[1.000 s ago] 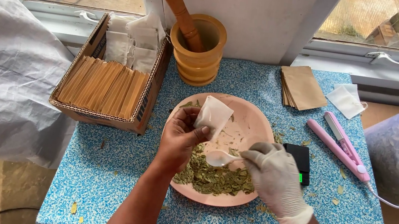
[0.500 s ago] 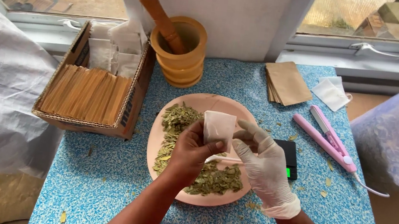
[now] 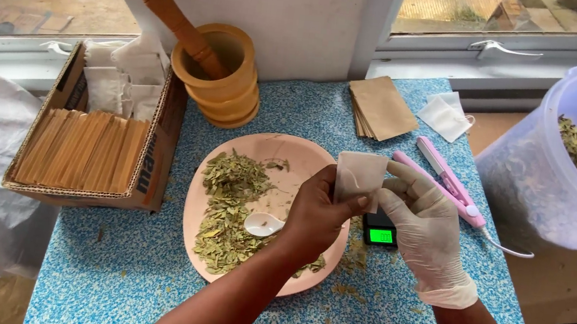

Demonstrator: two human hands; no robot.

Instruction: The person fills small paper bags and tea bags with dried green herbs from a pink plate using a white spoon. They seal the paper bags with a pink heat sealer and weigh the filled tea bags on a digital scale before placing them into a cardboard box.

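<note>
left hand (image 3: pixel 315 212) bare, pinching white sachet (image 3: pixel 359 177) | right hand (image 3: pixel 426 225) gloved, gripping its other edge, steadying it above pink plate (image 3: pixel 261 148) of dried leaves (image 3: pixel 225 205) | small scale (image 3: pixel 379 234) just beneath on tabletop (image 3: pixel 117 265)

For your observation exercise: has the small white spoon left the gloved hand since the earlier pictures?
Yes. The white spoon now lies on the pink plate among the dried leaves, left of both hands; the gloved right hand grips the white sachet instead.
</note>
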